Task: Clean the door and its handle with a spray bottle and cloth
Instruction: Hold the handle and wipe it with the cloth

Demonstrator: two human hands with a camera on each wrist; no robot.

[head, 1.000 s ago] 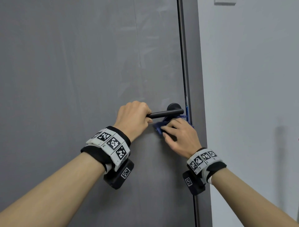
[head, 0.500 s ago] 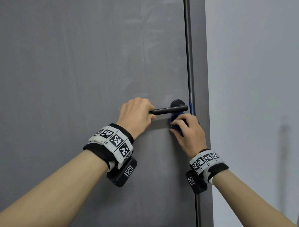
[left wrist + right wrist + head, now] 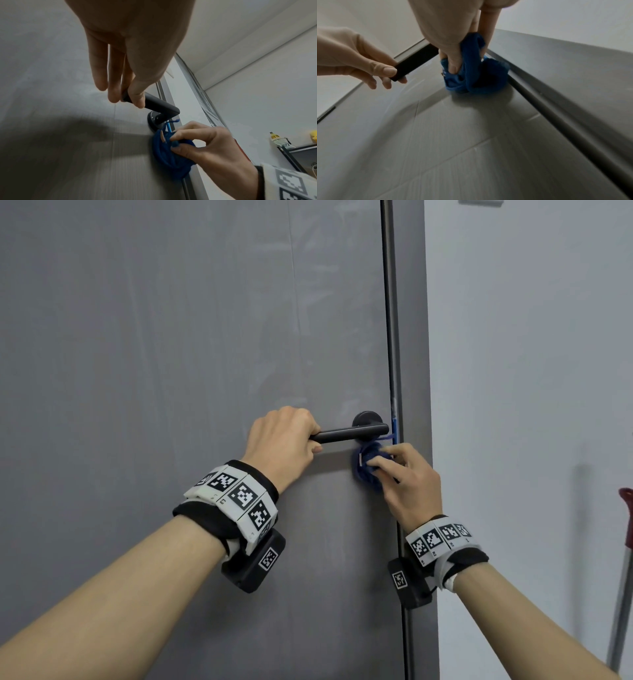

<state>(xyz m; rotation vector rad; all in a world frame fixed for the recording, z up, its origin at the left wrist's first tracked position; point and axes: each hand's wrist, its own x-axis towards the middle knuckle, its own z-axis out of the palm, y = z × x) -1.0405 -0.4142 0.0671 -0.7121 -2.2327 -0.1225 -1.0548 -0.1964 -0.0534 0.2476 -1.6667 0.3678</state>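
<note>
Both hands are busy: your left hand curls around the black lever handle; right hand fingers pinch the bunched blue cloth against the grey door beneath it. Next, wipe upward onto the handle's round base.

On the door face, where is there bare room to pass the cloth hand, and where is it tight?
Free: the grey door above the handle and left of the left hand, plus the panel under the blue cloth. Crowded: under the handle's pivot, where the right hand holds the cloth beside the frame.
</note>
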